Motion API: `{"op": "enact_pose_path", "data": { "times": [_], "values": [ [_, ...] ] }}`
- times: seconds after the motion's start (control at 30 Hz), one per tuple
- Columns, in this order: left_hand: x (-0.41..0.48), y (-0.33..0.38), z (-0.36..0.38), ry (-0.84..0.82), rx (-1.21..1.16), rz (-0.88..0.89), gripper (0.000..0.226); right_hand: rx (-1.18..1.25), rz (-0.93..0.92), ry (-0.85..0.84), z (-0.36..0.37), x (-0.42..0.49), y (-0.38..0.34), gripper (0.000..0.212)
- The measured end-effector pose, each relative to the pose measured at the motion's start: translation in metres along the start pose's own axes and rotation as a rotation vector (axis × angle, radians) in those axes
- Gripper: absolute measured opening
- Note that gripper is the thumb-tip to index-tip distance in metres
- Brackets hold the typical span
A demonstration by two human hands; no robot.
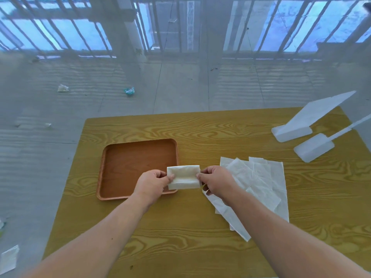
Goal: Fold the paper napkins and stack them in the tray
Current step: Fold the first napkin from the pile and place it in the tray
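Note:
A folded white paper napkin (pixel 184 177) hangs in the air between my hands, over the near right corner of the brown wooden tray (pixel 120 157). My left hand (pixel 153 182) pinches its left end and my right hand (pixel 215 180) pinches its right end. The tray lies on the yellow wood-grain table (pixel 180 227) with nothing inside it. Several unfolded white napkins (pixel 261 183) lie spread in a loose pile on the table to the right, partly under my right forearm.
Two white plastic stands (pixel 301 127) sit at the table's far right corner. Beyond the table lies a grey floor with scraps of litter (pixel 128 90) and a railing behind. A loose napkin (pixel 9 258) lies on the floor at lower left.

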State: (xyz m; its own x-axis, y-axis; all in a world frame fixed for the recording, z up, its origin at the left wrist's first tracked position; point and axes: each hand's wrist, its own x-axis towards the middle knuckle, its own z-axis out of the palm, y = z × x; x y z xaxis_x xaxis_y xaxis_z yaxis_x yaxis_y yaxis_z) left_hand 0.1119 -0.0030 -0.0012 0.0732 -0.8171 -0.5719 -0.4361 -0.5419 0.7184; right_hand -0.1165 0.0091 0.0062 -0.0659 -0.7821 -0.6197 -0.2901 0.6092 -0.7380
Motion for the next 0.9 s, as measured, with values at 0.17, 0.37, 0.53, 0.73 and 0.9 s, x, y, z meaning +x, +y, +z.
{"op": "enact_pose_path", "data": {
  "times": [0.17, 0.37, 0.53, 0.73, 0.9],
  "values": [
    [0.022, -0.025, -0.052, 0.102, 0.151, 0.014, 0.032, -0.208, -0.058, 0.006, 0.054, 0.021, -0.031, 0.018],
    [0.055, -0.050, -0.104, 0.185, 0.292, 0.003, 0.035, -0.390, -0.132, 0.017, 0.116, 0.046, -0.060, 0.026],
    [0.082, -0.058, -0.125, 0.206, 0.384, 0.033, 0.035, -0.520, -0.153, 0.047, 0.148, 0.071, -0.074, 0.026],
    [0.102, -0.065, -0.133, 0.196, 0.438, 0.042, 0.034, -0.606, -0.130, 0.050, 0.165, 0.089, -0.078, 0.025],
    [0.110, -0.073, -0.131, 0.150, 0.489, 0.034, 0.032, -0.666, -0.132, 0.056, 0.171, 0.092, -0.073, 0.025]
  ]
}}
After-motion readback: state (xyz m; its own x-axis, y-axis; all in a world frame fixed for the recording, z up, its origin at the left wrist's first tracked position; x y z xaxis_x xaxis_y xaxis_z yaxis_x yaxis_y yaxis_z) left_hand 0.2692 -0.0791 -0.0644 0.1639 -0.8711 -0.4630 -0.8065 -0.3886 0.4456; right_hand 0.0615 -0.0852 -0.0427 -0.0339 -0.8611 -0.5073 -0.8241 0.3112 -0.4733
